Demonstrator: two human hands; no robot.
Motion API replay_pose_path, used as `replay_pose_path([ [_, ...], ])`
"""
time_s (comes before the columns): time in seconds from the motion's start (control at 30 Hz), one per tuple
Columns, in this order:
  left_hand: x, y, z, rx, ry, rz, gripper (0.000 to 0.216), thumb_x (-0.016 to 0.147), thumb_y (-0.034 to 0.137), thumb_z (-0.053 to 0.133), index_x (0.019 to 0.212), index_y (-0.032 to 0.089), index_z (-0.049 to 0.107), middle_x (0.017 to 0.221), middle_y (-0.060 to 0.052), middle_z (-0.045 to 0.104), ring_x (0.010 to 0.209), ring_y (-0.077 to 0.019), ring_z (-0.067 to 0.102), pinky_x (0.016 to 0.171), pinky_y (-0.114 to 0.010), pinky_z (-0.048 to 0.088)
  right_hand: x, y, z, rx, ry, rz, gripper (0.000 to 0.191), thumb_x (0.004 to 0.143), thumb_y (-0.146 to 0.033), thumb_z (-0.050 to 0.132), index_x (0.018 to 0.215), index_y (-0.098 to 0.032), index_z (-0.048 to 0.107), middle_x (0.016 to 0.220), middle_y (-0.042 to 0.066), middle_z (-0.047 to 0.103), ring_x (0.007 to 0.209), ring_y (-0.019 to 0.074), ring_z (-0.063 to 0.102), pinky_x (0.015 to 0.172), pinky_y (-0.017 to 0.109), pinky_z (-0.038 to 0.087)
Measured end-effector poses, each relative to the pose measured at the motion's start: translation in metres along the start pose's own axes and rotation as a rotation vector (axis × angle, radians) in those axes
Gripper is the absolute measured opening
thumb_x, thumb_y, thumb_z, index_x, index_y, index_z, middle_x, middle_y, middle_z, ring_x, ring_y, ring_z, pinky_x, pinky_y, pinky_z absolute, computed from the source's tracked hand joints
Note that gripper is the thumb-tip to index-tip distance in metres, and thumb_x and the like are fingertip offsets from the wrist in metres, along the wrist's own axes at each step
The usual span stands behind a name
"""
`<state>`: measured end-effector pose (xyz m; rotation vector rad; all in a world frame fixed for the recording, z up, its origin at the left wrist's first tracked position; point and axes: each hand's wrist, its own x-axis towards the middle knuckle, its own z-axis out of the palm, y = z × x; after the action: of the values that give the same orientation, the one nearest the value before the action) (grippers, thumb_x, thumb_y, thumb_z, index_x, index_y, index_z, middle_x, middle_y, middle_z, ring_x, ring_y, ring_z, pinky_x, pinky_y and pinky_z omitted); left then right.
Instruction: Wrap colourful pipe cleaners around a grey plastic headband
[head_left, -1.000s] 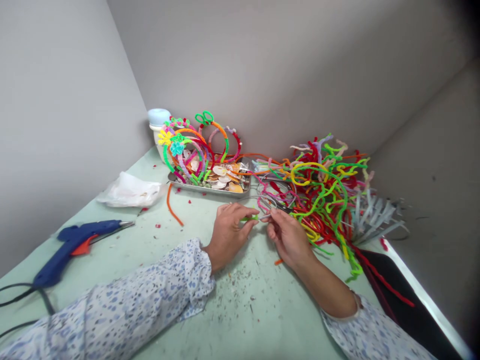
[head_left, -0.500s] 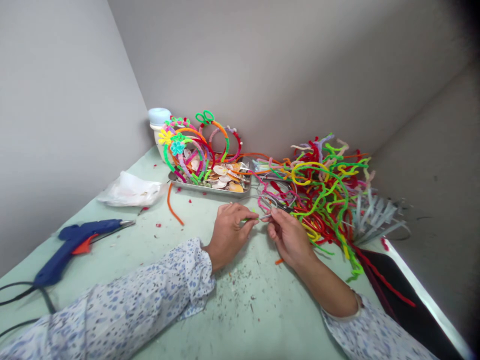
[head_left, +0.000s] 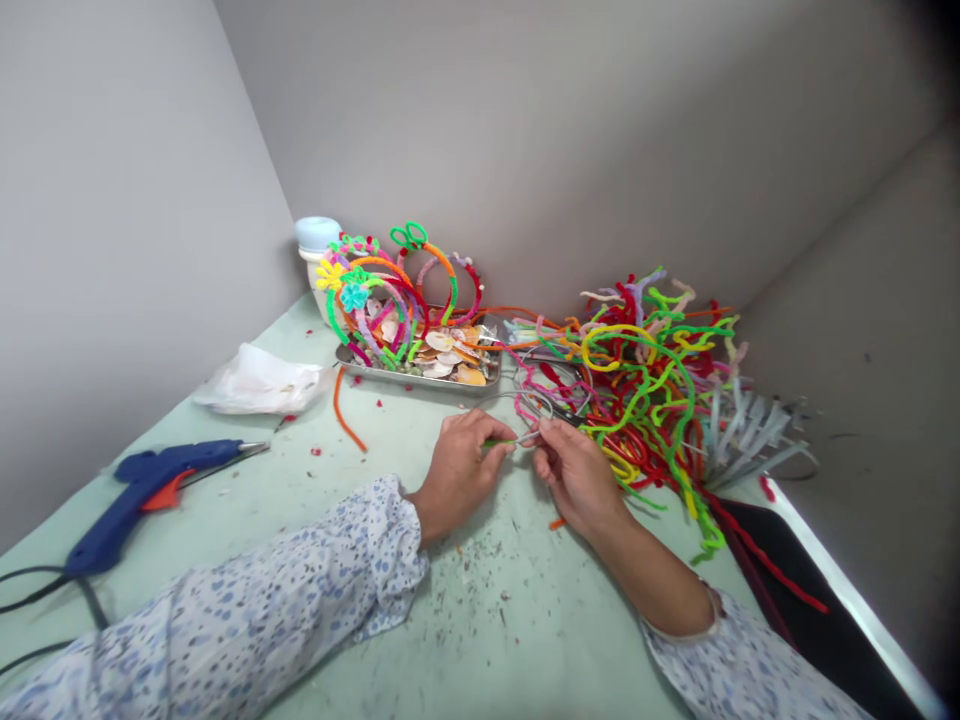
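My left hand (head_left: 459, 472) is closed in a pinch, thumb against forefinger, on one end of a thin grey band (head_left: 528, 436). A short bit of green pipe cleaner (head_left: 498, 442) shows at those fingertips, against the band. My right hand (head_left: 579, 474) is also closed, its thumb and forefinger pinching the band a little to the right. A thin grey curve arches behind the fingers; whether it is part of the same band I cannot tell. Behind the right hand lies a large tangle of coloured pipe cleaners (head_left: 637, 400).
A metal tray (head_left: 420, 378) holds shells, with decorated headbands (head_left: 382, 290) standing in it. At left are a blue glue gun (head_left: 150, 490) with its cord and a white plastic bag (head_left: 259, 382). A bundle of clear strips (head_left: 750, 430) lies at right; a lidded cup (head_left: 319, 245) stands behind.
Both hands keep their pinch with only a slight shift of the fingers. A little more green shows at my left fingertips. Everything else stays put.
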<state>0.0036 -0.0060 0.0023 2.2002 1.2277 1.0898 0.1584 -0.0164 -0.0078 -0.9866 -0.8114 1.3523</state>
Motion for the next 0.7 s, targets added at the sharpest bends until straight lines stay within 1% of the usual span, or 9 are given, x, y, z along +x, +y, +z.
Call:
replay_pose_path([
  [0.1, 0.0002, 0.0000, 0.0002, -0.005, -0.001, -0.001, 0.004, 0.083, 0.021, 0.060, 0.084, 0.020, 0.063, 0.083, -0.001, 0.065, 0.088, -0.0180, 0.058, 0.090, -0.037, 0.039, -0.0003, -0.0005, -0.0001, -0.001, 0.007, 0.006, 0.024, 0.074, -0.039, 0.071, 0.068, -0.018, 0.061, 0.062, -0.002, 0.063, 0.038, 0.0034, 0.043, 0.035, 0.018, 0.027],
  [0.33, -0.0006, 0.0001, 0.0008, 0.001, 0.074, -0.005, 0.006, 0.081, 0.022, 0.063, 0.086, 0.019, 0.063, 0.085, -0.002, 0.065, 0.087, -0.0181, 0.057, 0.084, -0.035, 0.040, -0.0003, -0.0018, 0.0012, 0.009, 0.007, 0.001, 0.024, 0.074, -0.039, 0.070, 0.068, -0.018, 0.061, 0.061, -0.002, 0.063, 0.039, 0.0037, 0.044, 0.036, 0.018, 0.027],
  [0.53, -0.0011, -0.0005, 0.0007, 0.028, 0.029, 0.011, 0.005, 0.083, 0.024, 0.060, 0.084, 0.020, 0.063, 0.083, -0.002, 0.064, 0.087, -0.0185, 0.057, 0.087, -0.037, 0.040, -0.0005, -0.0012, 0.0002, 0.014, 0.007, 0.006, 0.023, 0.074, -0.039, 0.071, 0.069, -0.018, 0.061, 0.061, -0.002, 0.063, 0.039, 0.0041, 0.043, 0.035, 0.018, 0.027],
  [0.7, -0.0008, 0.0005, -0.0002, 0.042, -0.016, 0.015, 0.008, 0.085, 0.024, 0.056, 0.085, 0.020, 0.063, 0.084, -0.003, 0.063, 0.088, -0.0193, 0.057, 0.086, -0.036, 0.040, -0.0004, -0.0004, -0.0002, 0.000, 0.002, 0.007, 0.025, 0.074, -0.040, 0.070, 0.068, -0.018, 0.061, 0.056, -0.003, 0.061, 0.038, 0.0039, 0.042, 0.035, 0.018, 0.026],
])
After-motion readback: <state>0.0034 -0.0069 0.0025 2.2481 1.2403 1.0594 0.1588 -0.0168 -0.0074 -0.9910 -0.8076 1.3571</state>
